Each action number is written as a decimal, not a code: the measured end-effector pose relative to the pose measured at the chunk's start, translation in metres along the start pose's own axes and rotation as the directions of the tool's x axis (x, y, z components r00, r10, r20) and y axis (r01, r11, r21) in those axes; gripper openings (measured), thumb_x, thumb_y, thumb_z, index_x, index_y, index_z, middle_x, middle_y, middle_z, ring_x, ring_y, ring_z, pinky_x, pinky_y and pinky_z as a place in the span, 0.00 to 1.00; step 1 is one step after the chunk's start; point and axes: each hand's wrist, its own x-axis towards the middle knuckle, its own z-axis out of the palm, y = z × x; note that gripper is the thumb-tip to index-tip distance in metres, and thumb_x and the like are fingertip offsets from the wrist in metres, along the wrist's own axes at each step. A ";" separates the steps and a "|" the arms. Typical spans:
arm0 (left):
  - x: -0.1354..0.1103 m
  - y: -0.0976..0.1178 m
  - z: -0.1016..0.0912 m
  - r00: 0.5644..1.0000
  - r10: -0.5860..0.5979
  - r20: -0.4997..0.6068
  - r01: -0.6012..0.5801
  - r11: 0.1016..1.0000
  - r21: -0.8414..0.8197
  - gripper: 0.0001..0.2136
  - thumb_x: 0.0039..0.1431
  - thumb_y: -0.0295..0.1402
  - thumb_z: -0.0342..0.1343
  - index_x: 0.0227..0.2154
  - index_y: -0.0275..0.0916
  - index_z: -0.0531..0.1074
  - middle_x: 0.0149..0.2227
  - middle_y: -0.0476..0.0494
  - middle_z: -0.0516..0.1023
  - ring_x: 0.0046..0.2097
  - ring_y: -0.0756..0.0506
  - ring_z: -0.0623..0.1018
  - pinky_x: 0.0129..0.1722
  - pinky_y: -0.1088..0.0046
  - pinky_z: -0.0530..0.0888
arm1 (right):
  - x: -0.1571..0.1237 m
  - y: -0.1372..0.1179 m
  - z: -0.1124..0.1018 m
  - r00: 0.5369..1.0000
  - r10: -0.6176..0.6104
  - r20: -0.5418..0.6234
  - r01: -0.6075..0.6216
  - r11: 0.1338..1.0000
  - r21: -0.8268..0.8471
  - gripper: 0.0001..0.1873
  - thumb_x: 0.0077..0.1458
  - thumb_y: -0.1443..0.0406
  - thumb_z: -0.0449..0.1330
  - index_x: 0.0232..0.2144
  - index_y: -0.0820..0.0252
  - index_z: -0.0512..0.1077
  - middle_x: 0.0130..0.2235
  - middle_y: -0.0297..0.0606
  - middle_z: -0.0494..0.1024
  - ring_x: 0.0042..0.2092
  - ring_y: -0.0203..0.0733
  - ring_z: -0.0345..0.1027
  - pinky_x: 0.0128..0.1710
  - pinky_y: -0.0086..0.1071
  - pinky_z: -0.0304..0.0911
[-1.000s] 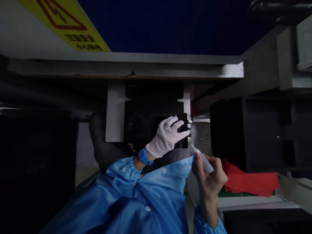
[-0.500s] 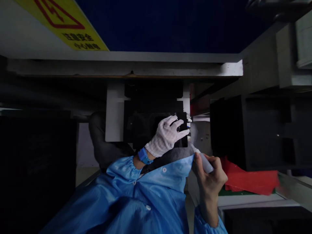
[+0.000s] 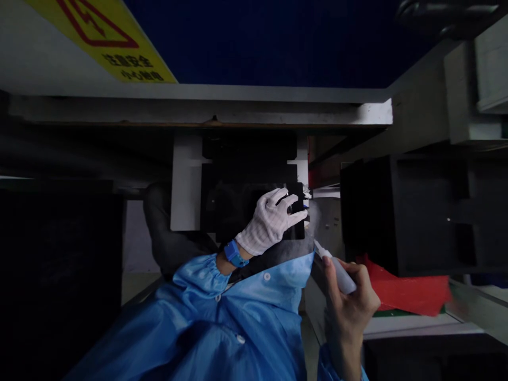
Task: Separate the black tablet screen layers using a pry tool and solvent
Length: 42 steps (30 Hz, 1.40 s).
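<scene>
My left hand [image 3: 272, 217], in a white striped glove, lies over a dark flat panel [image 3: 238, 211] near its right end. Its fingers are bent a little and apart; what their tips touch is too dark to make out. A blue band [image 3: 234, 254] circles that wrist. My bare right hand [image 3: 353, 301] is wrapped round a small pale squeeze bottle [image 3: 342, 276]. The bottle is tilted, its thin white nozzle pointing up and left, apart from the panel's lower right corner.
A white board [image 3: 186, 185] lies under the panel. Overhead runs a ledge [image 3: 254, 112] with a yellow warning label [image 3: 130, 58] above it. Black bins [image 3: 428, 211] stand to the right, with red sheets [image 3: 416, 296] beside them. A dark block fills the left.
My right hand has moved down and to the right with the squeeze bottle, away from the panel. My left hand stays in place on the panel.
</scene>
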 end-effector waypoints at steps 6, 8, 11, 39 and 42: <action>0.002 0.000 -0.002 1.000 0.003 -0.020 -0.003 1.000 -0.005 0.10 0.77 0.37 0.63 0.52 0.59 0.88 0.56 0.49 0.84 0.62 0.42 0.76 0.66 0.64 0.70 | 0.032 -0.005 0.032 0.990 0.001 -0.143 0.010 0.997 0.079 0.31 0.68 0.36 0.67 0.32 0.56 0.74 0.30 0.39 0.84 0.27 0.42 0.76 0.28 0.31 0.68; 0.001 0.002 0.000 1.000 -0.019 -0.014 0.019 1.000 -0.010 0.10 0.76 0.38 0.63 0.52 0.59 0.88 0.57 0.49 0.83 0.63 0.42 0.76 0.67 0.64 0.70 | 0.043 -0.008 0.045 0.994 0.002 -0.109 0.007 0.996 0.087 0.32 0.69 0.35 0.66 0.33 0.56 0.74 0.31 0.40 0.84 0.27 0.43 0.76 0.28 0.32 0.68; 0.000 0.005 0.003 0.998 -0.055 -0.017 0.055 0.998 -0.026 0.08 0.75 0.40 0.65 0.51 0.59 0.88 0.56 0.50 0.84 0.63 0.42 0.76 0.67 0.64 0.70 | 0.054 -0.011 0.055 0.998 0.013 -0.061 -0.008 0.997 0.078 0.32 0.69 0.36 0.66 0.32 0.56 0.74 0.30 0.40 0.83 0.27 0.43 0.76 0.27 0.32 0.68; 0.000 0.002 0.003 0.998 -0.047 -0.029 0.046 0.998 -0.030 0.08 0.75 0.40 0.65 0.51 0.58 0.87 0.56 0.49 0.83 0.63 0.42 0.76 0.67 0.63 0.71 | 0.047 -0.011 0.047 0.996 0.073 -0.051 -0.070 0.996 0.057 0.34 0.67 0.33 0.66 0.30 0.56 0.73 0.28 0.38 0.80 0.26 0.41 0.71 0.27 0.32 0.65; -0.003 0.004 0.006 0.998 -0.063 -0.003 0.063 0.997 -0.047 0.09 0.74 0.39 0.67 0.52 0.57 0.87 0.58 0.49 0.83 0.64 0.41 0.75 0.67 0.63 0.71 | 0.055 -0.014 0.048 0.984 0.136 -0.117 -0.116 0.980 0.161 0.34 0.65 0.33 0.68 0.33 0.57 0.77 0.31 0.39 0.81 0.30 0.43 0.74 0.30 0.33 0.68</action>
